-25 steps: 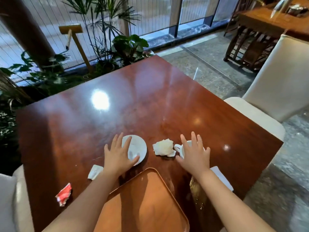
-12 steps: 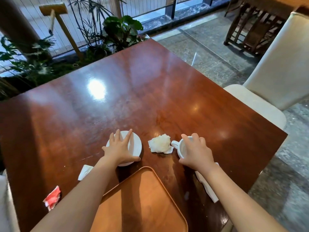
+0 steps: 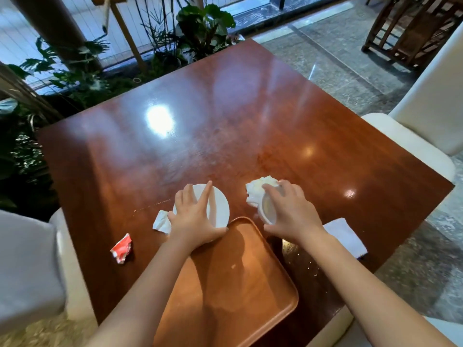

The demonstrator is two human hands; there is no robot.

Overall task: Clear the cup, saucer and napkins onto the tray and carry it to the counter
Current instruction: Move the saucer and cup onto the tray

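Note:
My left hand (image 3: 194,216) grips the white saucer (image 3: 218,206), thumb at its near rim, right at the far left corner of the orange-brown tray (image 3: 240,284). My right hand (image 3: 290,211) is closed around the white cup (image 3: 268,210), which is tilted with its opening facing left, just off the tray's far right corner. A crumpled white napkin (image 3: 259,186) lies against the cup's far side. A small white napkin (image 3: 161,220) sits left of my left hand. A flat folded napkin (image 3: 347,235) lies at the table's right edge.
A torn red and white packet (image 3: 121,249) lies near the table's left edge. The dark glossy wooden table (image 3: 225,121) has cream chairs on the right (image 3: 431,103) and left (image 3: 27,266). Plants (image 3: 200,28) stand beyond the far edge.
My left hand has closed on the saucer and drawn it toward the tray. My right hand has taken hold of the cup and tipped it sideways. The camera moved closer.

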